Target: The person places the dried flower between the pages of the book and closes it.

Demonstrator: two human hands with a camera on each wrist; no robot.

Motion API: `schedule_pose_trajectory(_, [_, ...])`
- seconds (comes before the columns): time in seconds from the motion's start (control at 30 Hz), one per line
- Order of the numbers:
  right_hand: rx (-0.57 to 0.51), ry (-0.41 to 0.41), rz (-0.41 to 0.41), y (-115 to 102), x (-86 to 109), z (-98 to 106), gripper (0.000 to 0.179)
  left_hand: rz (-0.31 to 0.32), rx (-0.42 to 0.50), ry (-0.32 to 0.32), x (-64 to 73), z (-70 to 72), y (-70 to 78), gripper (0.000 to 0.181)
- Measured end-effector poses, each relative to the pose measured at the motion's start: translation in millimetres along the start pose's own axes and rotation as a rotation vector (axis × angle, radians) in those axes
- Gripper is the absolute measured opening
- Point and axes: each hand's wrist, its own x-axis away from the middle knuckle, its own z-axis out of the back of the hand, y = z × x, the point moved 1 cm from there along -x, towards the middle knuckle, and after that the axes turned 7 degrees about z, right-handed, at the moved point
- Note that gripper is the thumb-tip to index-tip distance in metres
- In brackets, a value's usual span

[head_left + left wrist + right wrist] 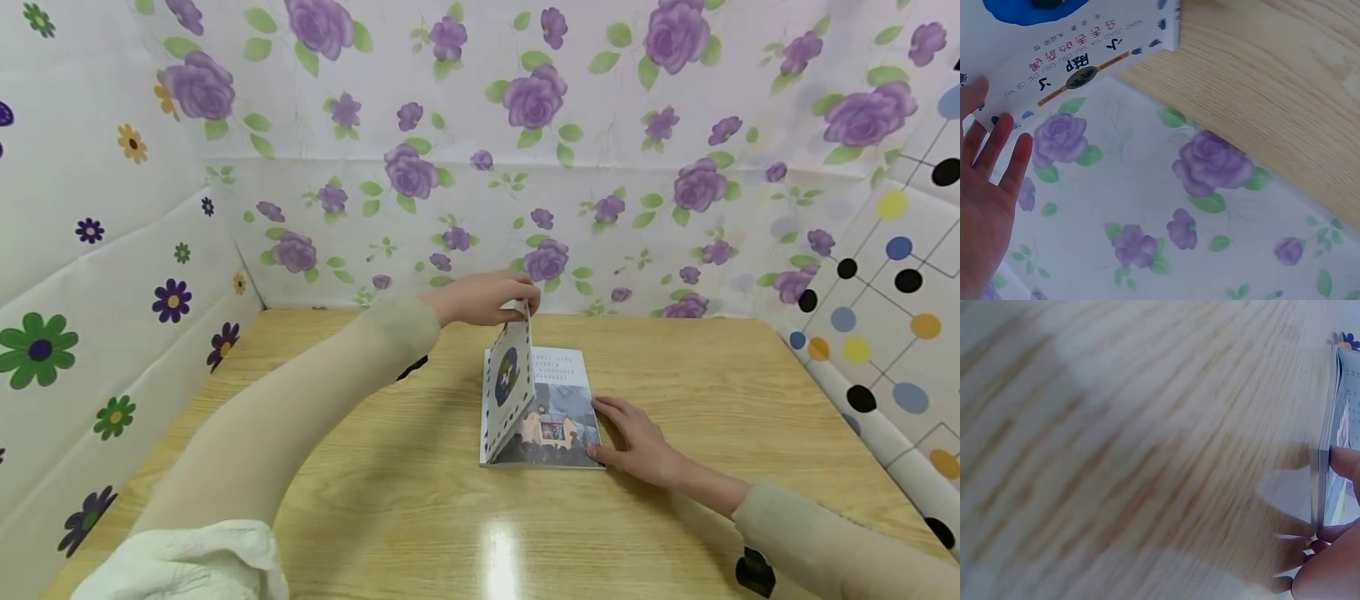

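Note:
A thin illustrated book [555, 421] lies on the table with its front cover [510, 375] standing nearly upright. My left hand [487, 298] pinches the top edge of that cover. In the left wrist view the cover [1094, 53] shows Chinese characters, pinyin and a blue patch, with the left hand [988, 194] at its corner. Beneath the cover, a page carries printed text above a grey picture. My right hand [637, 442] rests at the book's right edge, fingertips touching it. Up close, the right wrist view has the right hand [1335, 556] against the book's edge [1324, 456].
The wooden table [390, 508] reaches to a back wall of cloth [465, 200] with purple roses. Patterned cloth also hangs on both sides, flowers [112, 417] on the left and coloured dots [907, 400] on the right.

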Motion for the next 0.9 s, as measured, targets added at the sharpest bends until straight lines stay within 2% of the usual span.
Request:
schedule_pose_trajectory(0.17, [-0.004,0.025,0.038,4,-0.1,-3,0.072,0.009,-0.044,-0.015,-17.5,-5.7,7.1,0.019])
schedule_pose_trajectory(0.33, [0.012,0.058,0.083,8,-0.2,-7,0.072,-0.036,-0.044,0.004,-35.0,-24.8,10.7,0.022])
schedule_pose_trajectory(0.5, [0.010,0.040,0.060,6,0.1,-7,0.072,-0.058,-0.015,0.007,-48.5,-45.2,14.9,0.024])
schedule_pose_trajectory(0.7, [-0.003,0.018,0.008,3,0.8,-3,0.070,-0.070,0.005,0.006,-59.0,-59.7,19.1,0.025])
schedule_pose_trajectory(0.9, [0.014,0.007,0.010,3,1.5,-3,0.069,-0.040,0.041,0.016,-65.7,-75.7,18.5,0.024])
